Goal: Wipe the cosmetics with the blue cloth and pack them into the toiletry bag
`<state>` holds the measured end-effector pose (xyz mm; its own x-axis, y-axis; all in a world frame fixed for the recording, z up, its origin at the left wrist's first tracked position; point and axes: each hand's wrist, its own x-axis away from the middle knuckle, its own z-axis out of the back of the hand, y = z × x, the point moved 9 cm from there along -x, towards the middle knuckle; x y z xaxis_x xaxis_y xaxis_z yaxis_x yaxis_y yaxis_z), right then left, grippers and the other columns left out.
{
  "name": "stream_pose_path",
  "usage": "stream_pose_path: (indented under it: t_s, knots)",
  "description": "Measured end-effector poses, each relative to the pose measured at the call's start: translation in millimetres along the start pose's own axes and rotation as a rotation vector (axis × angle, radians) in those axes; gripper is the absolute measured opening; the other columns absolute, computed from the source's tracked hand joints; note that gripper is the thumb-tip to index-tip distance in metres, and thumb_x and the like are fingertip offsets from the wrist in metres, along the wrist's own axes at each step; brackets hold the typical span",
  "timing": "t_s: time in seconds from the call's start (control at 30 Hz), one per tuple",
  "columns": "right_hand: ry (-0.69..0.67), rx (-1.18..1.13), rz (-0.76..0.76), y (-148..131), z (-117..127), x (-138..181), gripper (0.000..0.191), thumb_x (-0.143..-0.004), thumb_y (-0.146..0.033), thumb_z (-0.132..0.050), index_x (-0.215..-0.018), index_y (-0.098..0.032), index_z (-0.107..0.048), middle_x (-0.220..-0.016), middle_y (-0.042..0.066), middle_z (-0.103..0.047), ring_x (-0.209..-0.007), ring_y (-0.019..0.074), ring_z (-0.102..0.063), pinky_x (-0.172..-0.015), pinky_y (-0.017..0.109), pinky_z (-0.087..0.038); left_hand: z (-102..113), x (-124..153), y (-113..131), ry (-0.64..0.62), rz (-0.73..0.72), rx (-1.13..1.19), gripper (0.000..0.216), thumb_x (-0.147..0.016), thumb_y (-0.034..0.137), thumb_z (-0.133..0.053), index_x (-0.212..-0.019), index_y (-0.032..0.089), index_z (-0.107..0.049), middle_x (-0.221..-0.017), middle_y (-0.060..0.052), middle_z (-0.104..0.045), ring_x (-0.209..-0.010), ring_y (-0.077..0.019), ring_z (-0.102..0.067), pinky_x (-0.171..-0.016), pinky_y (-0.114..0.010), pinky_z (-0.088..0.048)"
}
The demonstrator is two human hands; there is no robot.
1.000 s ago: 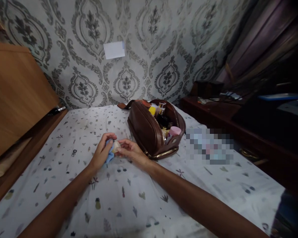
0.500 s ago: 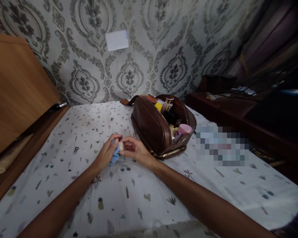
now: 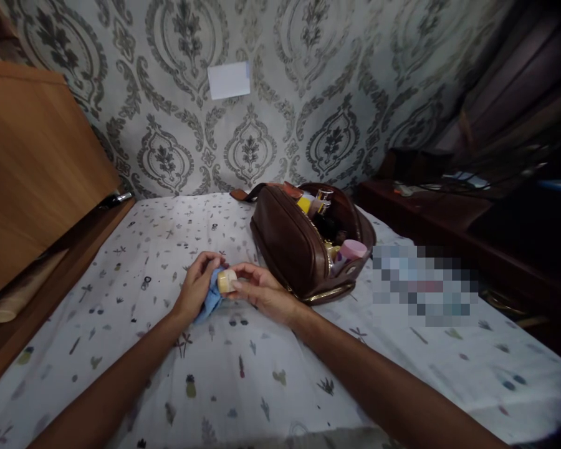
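Close together above the patterned bed sheet (image 3: 168, 374), both hands meet on one small object. The right hand (image 3: 262, 293) pinches a small cream jar (image 3: 226, 280) between thumb and fingertips, holding it by its sides so its round end faces the other hand. The left hand (image 3: 197, 293) is curled around a bunched blue cloth (image 3: 210, 300), which it presses against the jar; the cloth's loose tail trails down onto the sheet. That grip seems meant to leave the jar's surface free for the cloth. Just beside the right hand, a brown leather toiletry bag (image 3: 287, 246) stands unzipped with its mouth up, so the bottles inside, among them a pink-capped one (image 3: 353, 249) and a yellow one (image 3: 303, 203), stay upright and within easy reach. A wooden headboard (image 3: 32, 162) flanks the bed on the left.
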<state>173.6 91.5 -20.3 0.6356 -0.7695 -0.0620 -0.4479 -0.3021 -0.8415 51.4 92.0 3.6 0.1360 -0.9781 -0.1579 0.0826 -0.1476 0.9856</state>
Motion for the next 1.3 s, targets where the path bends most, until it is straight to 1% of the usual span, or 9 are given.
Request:
stream_pose_path:
  t_s: [0.17,0.27,0.43,0.5,0.6,0.77,0.93,1.07,1.3]
  knots:
    - [0.074,-0.073,-0.026,3,9,-2,0.049,-0.066,-0.04,-0.09,-0.103,-0.017,-0.067,-0.089,0.002,-0.074,-0.075,0.0142,-0.074,-0.072,0.023,-0.057,15,-1,9,0.11,-0.04,0.06,0.024,-0.08,0.038,-0.069,-0.096,0.02,-0.064,-0.105,-0.005,-0.069,-0.101,-0.0196,-0.064,-0.091,-0.032,-0.049]
    - [0.097,-0.076,-0.029,3,13,-2,0.05,-0.067,-0.041,-0.09,-0.105,-0.016,-0.067,-0.09,0.004,-0.075,-0.074,0.0136,-0.074,-0.067,0.021,-0.055,17,3,23,0.109,-0.125,0.154,0.023,-0.075,0.022,-0.062,-0.098,0.023,-0.062,-0.119,-0.006,-0.067,-0.117,-0.0224,-0.061,-0.102,-0.038,-0.047]
    - [0.091,-0.114,-0.028,6,12,-2,0.046,-0.065,-0.038,-0.091,-0.097,-0.017,-0.066,-0.086,0.002,-0.074,-0.07,0.0128,-0.072,-0.064,0.021,-0.054,-6,14,34,-0.145,-0.203,0.023,0.047,-0.07,0.017,-0.055,-0.116,0.026,-0.058,-0.143,-0.007,-0.054,-0.129,-0.0271,-0.054,-0.104,-0.044,-0.048]
    - [0.099,-0.133,-0.03,6,12,-2,0.047,-0.061,-0.037,-0.093,-0.093,-0.017,-0.065,-0.083,0.0,-0.073,-0.067,0.0121,-0.071,-0.061,0.02,-0.053,-17,20,30,-0.26,-0.209,-0.112,0.055,-0.073,0.017,-0.055,-0.127,0.026,-0.053,-0.151,-0.007,-0.045,-0.133,-0.0288,-0.049,-0.104,-0.043,-0.048]
    - [0.111,-0.126,-0.035,6,14,-2,0.046,-0.062,-0.038,-0.093,-0.092,-0.016,-0.066,-0.081,0.0,-0.072,-0.065,0.0106,-0.069,-0.06,0.02,-0.052,-23,22,23,-0.337,-0.214,-0.22,0.062,-0.084,0.023,-0.056,-0.143,0.026,-0.039,-0.156,-0.008,-0.038,-0.14,-0.0301,-0.041,-0.111,-0.044,-0.042]
    - [0.123,-0.108,-0.024,3,18,-1,0.042,-0.067,-0.042,-0.089,-0.094,-0.016,-0.069,-0.08,0.0,-0.071,-0.069,0.01,-0.066,-0.06,0.019,-0.051,-23,19,9,-0.349,-0.17,-0.301,0.068,-0.093,0.041,-0.059,-0.149,0.027,-0.025,-0.155,-0.011,-0.037,-0.143,-0.0291,-0.038,-0.113,-0.042,-0.04]
    - [0.137,-0.109,-0.031,2,19,-1,0.042,-0.066,-0.043,-0.089,-0.092,-0.015,-0.069,-0.08,0.0,-0.07,-0.068,0.0101,-0.065,-0.058,0.02,-0.049,-22,18,7,-0.304,-0.188,-0.499,0.064,-0.094,0.048,-0.056,-0.147,0.025,-0.028,-0.145,-0.014,-0.047,-0.131,-0.0304,-0.051,-0.108,-0.046,-0.044]
    - [0.137,-0.096,-0.045,3,18,0,0.045,-0.066,-0.047,-0.089,-0.09,-0.015,-0.069,-0.077,0.0,-0.069,-0.067,0.0098,-0.064,-0.058,0.019,-0.049,-20,21,18,-0.228,-0.357,-0.705,0.055,-0.095,0.046,-0.053,-0.141,0.022,-0.035,-0.134,-0.014,-0.055,-0.122,-0.0293,-0.058,-0.1,-0.044,-0.05]
    - [0.069,0.004,-0.051,6,9,0,0.045,-0.067,-0.053,-0.086,-0.083,-0.015,-0.068,-0.069,-0.003,-0.063,-0.057,0.0075,-0.058,-0.055,0.019,-0.048,-21,30,24,-0.174,-0.645,-0.954,0.034,-0.097,0.052,-0.045,-0.114,0.022,-0.048,-0.098,-0.005,-0.066,-0.084,-0.0234,-0.069,-0.067,-0.032,-0.052]
